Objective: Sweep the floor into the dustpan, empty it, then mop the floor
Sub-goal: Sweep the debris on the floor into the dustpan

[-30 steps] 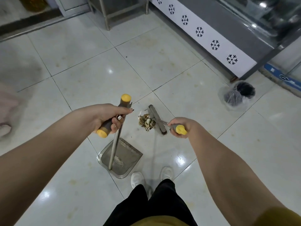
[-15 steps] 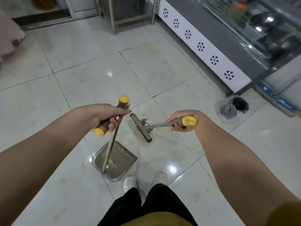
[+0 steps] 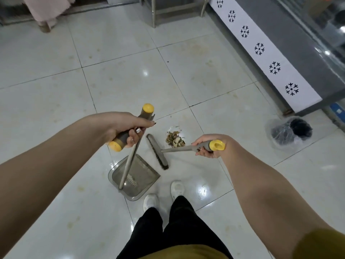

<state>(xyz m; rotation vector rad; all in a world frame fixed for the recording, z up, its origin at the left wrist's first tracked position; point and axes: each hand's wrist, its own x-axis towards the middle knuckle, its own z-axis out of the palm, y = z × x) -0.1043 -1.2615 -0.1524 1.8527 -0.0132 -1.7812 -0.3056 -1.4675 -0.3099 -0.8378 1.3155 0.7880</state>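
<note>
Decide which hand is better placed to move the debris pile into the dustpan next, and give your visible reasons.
Right. The right hand grips the broom, whose head lies between the debris pile and the dustpan. The left hand is busy steadying the dustpan's handle, so it should probably just hold the pan.

Your dustpan (image 3: 139, 177) sits just ahead of your feet; the brush head (image 3: 157, 151) lies right of it, the debris pile (image 3: 175, 139) beyond, seemingly just apart.
</note>
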